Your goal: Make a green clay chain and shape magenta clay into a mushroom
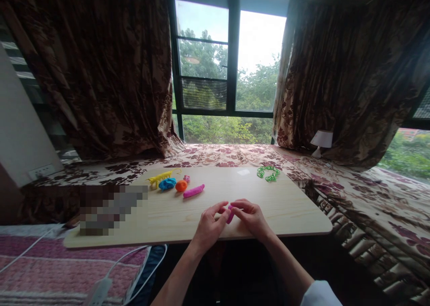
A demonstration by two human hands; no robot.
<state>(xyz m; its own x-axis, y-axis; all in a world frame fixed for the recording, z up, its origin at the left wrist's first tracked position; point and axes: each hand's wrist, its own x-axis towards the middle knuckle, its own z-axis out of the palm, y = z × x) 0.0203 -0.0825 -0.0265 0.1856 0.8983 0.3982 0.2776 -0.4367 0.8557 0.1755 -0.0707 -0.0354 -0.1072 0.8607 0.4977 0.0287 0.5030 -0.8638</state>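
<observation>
Between my fingertips, near the table's front edge, is a small piece of pink modelling clay (230, 214). My left hand (212, 223) pinches it from the left, and my right hand (251, 215) grips it from the other side, fingers curled. Part of the piece is hidden behind the fingers. Farther back lies a pink clay roll (194, 191), apart from both hands. Beside it sit an orange lump (181, 186), a blue lump (167, 184) and a small pink bit (187, 178). A yellow long-tailed animal figure (160, 178) stands behind the blue lump.
The pale wooden table (278, 212) has rounded corners. A tangled green loop (268, 174) lies at its back right. Something pixelated covers the table's left end. A white lamp (321, 140) stands on the window ledge; a power strip (99, 292) rests on the bed at lower left.
</observation>
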